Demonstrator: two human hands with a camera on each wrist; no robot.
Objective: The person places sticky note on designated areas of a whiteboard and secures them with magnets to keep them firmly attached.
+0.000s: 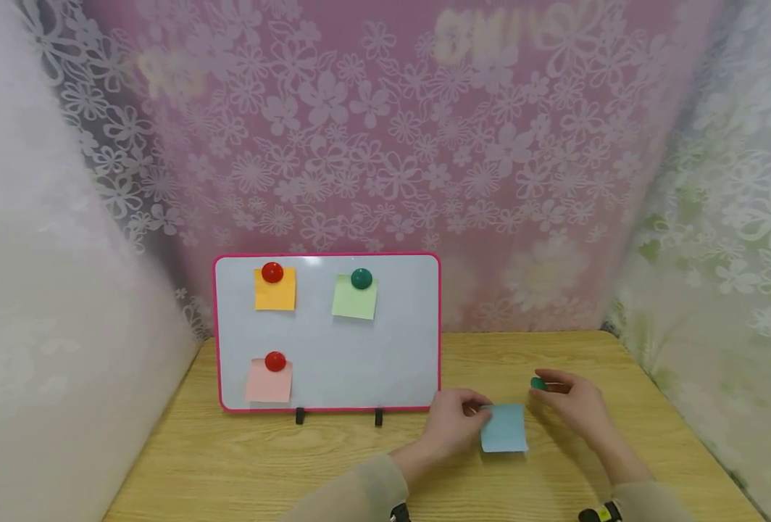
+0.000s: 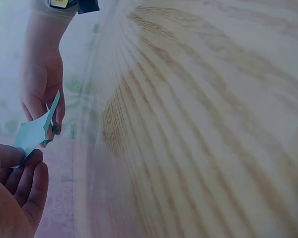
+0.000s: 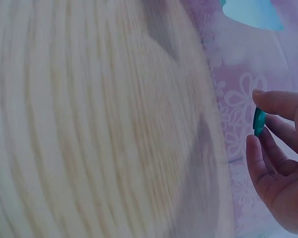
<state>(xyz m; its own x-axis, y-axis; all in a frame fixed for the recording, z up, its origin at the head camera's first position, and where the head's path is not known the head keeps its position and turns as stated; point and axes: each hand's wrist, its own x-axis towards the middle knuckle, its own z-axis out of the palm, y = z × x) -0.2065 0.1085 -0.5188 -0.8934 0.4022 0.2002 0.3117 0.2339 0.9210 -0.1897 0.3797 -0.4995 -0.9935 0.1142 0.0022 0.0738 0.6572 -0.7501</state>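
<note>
Between thumb and fingers, my left hand [image 1: 453,420] pinches a blue sticky note [image 1: 504,428] by its left edge, right of the whiteboard. The note's curled sheet shows in the left wrist view. To its right, my right hand [image 1: 577,406] pinches a round green magnet [image 1: 538,383]; the right wrist view shows this magnet [image 3: 259,122] edge-on at the fingertips. The whiteboard [image 1: 327,348] has a pink frame and stands upright. On it are an orange note [image 1: 275,296] and a pink note [image 1: 269,388], each under a red magnet, and a green note [image 1: 354,304] under a green magnet [image 1: 361,278].
Two black feet [image 1: 378,417] hold the board on the wood-grain table [image 1: 255,464]. Flowered curtains [image 1: 385,145] hang behind the table and on both sides. Each wrist wears a dark strap [image 1: 599,513].
</note>
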